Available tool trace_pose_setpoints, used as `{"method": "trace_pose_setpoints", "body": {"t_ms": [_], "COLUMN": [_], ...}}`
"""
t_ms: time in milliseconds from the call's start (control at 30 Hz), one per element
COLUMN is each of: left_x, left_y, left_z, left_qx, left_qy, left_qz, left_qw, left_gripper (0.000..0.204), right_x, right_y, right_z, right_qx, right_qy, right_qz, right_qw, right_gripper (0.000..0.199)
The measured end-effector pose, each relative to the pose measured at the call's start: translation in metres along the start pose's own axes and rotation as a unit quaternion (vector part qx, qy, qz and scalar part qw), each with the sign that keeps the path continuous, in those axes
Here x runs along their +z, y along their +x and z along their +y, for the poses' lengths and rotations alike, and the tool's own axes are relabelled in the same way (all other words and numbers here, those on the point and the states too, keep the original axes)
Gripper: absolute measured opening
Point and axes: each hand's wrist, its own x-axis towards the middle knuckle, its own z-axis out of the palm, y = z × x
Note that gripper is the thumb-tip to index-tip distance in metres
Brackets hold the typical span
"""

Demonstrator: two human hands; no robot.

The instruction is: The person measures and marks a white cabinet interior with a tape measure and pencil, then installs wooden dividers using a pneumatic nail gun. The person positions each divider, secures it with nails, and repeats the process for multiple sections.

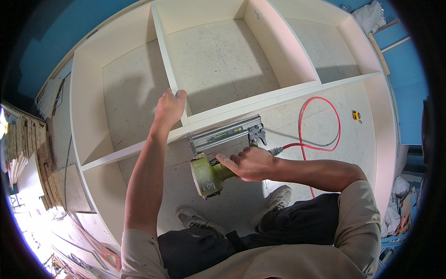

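Observation:
My right hand (pixel 253 163) is closed round the handle of a green pneumatic nail gun (pixel 204 174), its index finger stretched along the body. The gun's silver magazine (pixel 225 135) lies alongside a long white crosspiece (pixel 260 103) of a cabinet frame, and its nose is close to that board. My left hand (pixel 170 108) grips the near end of an upright white divider panel (pixel 162 51), where it meets the crosspiece. From the gun's handle end a red air hose (pixel 338 132) loops to the right. Both my feet stand on the floor inside the frame.
White frame boards surround me, with another divider (pixel 283 42) farther right. A yellow tape measure (pixel 356 116) lies on the floor at right. Stacked boards (pixel 32 153) stand at far left. Plastic bags (pixel 370 17) and blue panels (pixel 406 88) are beyond the right side.

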Motion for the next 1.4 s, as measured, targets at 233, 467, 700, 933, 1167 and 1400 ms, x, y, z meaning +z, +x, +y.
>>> {"method": "trace_pose_setpoints", "body": {"t_ms": [233, 467, 700, 933, 1167, 1400], "left_x": [-0.001, -0.002, -0.005, -0.042, -0.036, -0.029], "left_y": [0.004, 0.017, 0.018, 0.041, 0.099, 0.092], "left_z": [0.003, 0.004, -0.005, 0.014, 0.019, 0.023], "left_qx": [0.003, -0.005, 0.002, 0.02, 0.031, -0.055], "left_qy": [-0.01, -0.017, -0.034, 0.028, -0.12, -0.248], "left_qz": [-0.012, -0.037, -0.044, -0.02, -0.007, -0.255], "left_qw": [1.0, 0.999, 0.998, 0.999, 0.992, 0.933], "left_gripper": [0.057, 0.064, 0.064, 0.082, 0.098, 0.074], "right_x": [0.007, 0.024, 0.048, 0.08, 0.13, 0.176], "right_y": [-0.006, -0.012, -0.02, -0.016, -0.008, -0.013], "right_z": [0.003, 0.006, 0.009, 0.02, 0.026, 0.031], "right_qx": [-0.049, -0.077, -0.06, -0.052, 0.035, 0.085], "right_qy": [-0.024, 0.0, 0.016, -0.025, 0.044, 0.102], "right_qz": [0.025, -0.028, -0.054, -0.098, -0.145, -0.108], "right_qw": [0.998, 0.997, 0.997, 0.994, 0.988, 0.985], "right_gripper": [0.061, 0.058, 0.061, 0.065, 0.072, 0.079]}}
